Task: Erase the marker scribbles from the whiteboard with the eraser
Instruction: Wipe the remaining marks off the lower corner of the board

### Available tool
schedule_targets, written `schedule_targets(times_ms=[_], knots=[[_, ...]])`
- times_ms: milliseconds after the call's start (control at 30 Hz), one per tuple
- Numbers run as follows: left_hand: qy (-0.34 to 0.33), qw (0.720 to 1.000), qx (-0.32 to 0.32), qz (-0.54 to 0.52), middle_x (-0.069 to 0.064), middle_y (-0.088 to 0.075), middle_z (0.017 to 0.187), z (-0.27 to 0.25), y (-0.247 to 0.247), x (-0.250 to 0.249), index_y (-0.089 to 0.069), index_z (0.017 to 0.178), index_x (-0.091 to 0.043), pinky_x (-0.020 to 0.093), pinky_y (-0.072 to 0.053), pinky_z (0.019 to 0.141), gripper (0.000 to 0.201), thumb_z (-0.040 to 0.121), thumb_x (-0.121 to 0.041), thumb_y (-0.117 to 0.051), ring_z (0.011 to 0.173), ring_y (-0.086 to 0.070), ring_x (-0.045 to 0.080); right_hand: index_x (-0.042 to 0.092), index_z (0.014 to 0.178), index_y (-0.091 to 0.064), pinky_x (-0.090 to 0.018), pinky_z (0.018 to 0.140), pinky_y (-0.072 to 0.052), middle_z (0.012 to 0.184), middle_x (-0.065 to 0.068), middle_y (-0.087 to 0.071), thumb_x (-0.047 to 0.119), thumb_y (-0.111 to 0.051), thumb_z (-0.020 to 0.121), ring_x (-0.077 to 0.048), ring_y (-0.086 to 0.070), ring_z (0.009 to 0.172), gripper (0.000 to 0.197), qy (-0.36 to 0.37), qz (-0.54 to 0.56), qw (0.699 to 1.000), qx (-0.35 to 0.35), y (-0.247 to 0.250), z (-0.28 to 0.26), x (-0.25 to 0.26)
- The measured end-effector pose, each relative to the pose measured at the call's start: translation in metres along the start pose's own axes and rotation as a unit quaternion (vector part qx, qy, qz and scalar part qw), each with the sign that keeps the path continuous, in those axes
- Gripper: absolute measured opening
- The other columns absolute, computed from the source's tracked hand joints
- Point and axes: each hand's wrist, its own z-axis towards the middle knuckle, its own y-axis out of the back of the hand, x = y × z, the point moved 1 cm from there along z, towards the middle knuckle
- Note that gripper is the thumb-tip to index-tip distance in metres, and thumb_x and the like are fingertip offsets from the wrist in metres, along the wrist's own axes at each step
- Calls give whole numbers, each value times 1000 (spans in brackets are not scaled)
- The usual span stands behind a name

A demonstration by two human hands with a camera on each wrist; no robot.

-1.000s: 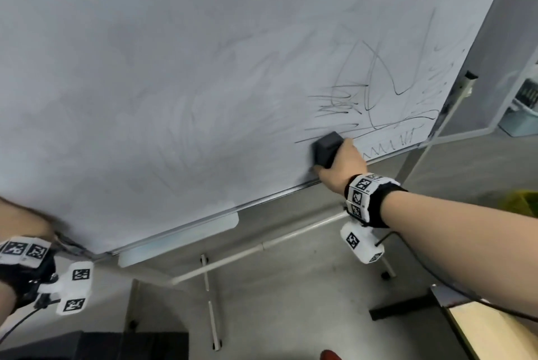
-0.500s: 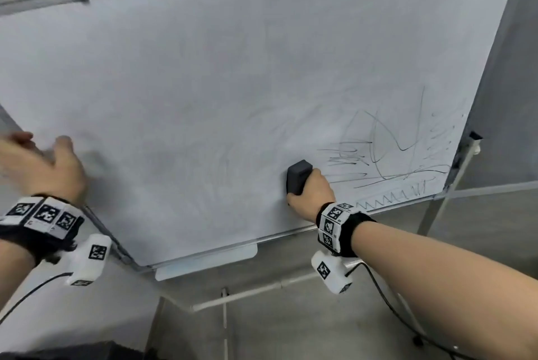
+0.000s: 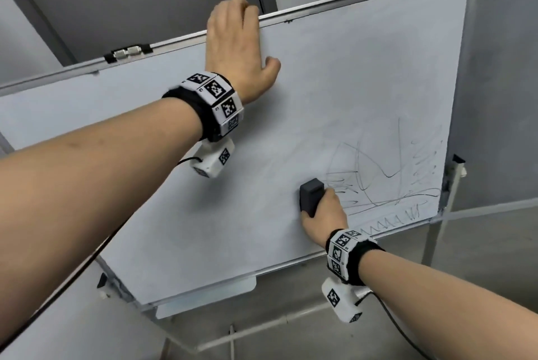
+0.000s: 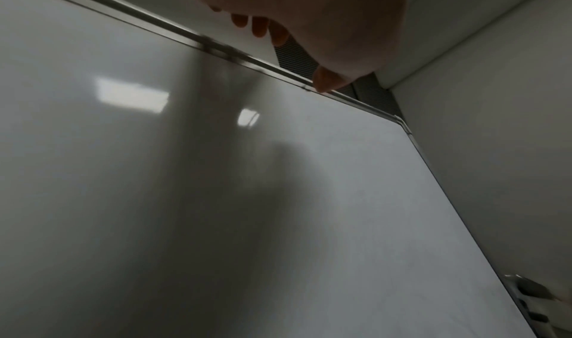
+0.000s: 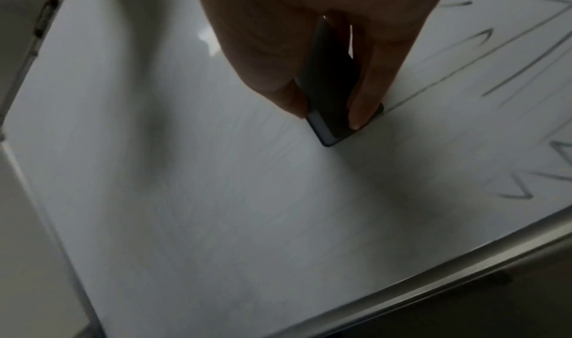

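From the head view the whole board shows, tilted on its stand, with the scribbles crowded into the corner at 4 o'clock; the rest of the surface carries only faint grey smears. The right hand sits low on the board at about 5 o'clock, arm reaching up from below, wrist band just above the bottom rail. Only the right wrist view shows the hold clearly: thumb and fingers pinch the dark eraser by its long sides, its flat face pressed on the board, its far end touching the first stroke of the scribbles. In the head view the eraser stands upright at the left edge of the marks. The left hand is raised to 12 o'clock, palm flat on the board, fingers hooked over the top rail; the left wrist view shows the fingertips curled on that rail, which the head view hides behind the knuckles. To the right of the eraser the marks run nearly to the right frame and down to the bottom rail; to its left lies wide open board. A tray hangs under the bottom rail at 7 o'clock.
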Motion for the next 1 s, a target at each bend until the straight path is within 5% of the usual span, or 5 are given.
schedule_targets(times_ms=[200, 500, 667, 900, 1000], knots=[[78, 994, 64, 41, 12, -61, 115, 50, -28, -28, -53, 112, -9, 48, -32, 100, 57, 83, -56, -38, 108, -53, 36, 13, 123, -42, -39, 85, -49, 120, -7, -51, 48, -60, 90, -31, -59, 103, 52, 140, -86, 986, 34, -9, -4, -2], [80, 996, -4, 43, 12, -63, 99, 59, -48, -22, -46, 90, -13, 46, -33, 92, 58, 78, -69, -33, 94, -55, 35, 9, 119, -44, -41, 83, -49, 118, -12, -52, 43, -66, 87, -37, -58, 103, 51, 1, -26, 997, -79, 32, 26, -62], [77, 996, -19, 35, 9, -56, 90, 58, -50, -16, -45, 88, -11, 46, -33, 92, 58, 77, -67, -34, 84, -45, 30, 13, 123, -43, -39, 79, -49, 116, -8, -52, 50, -59, 90, -32, -59, 98, 52, 164, -78, 983, 5, -14, 6, 9], [84, 996, 9, 31, 8, -57, 91, 62, -49, -17, -46, 88, -12, 46, -33, 93, 60, 75, -69, -34, 82, -42, 29, 11, 117, -46, -42, 85, -51, 116, -14, -60, 47, -67, 84, -39, -61, 102, 53, -51, 32, 985, -160, 77, 59, -48], [85, 996, 3, 29, 10, -60, 93, 62, -47, -20, -46, 89, -12, 48, -32, 93, 61, 75, -69, -33, 85, -47, 32, 12, 120, -47, -40, 83, -50, 116, -12, -59, 48, -64, 86, -37, -61, 102, 53, 43, 0, 994, -99, 36, 32, -2]])
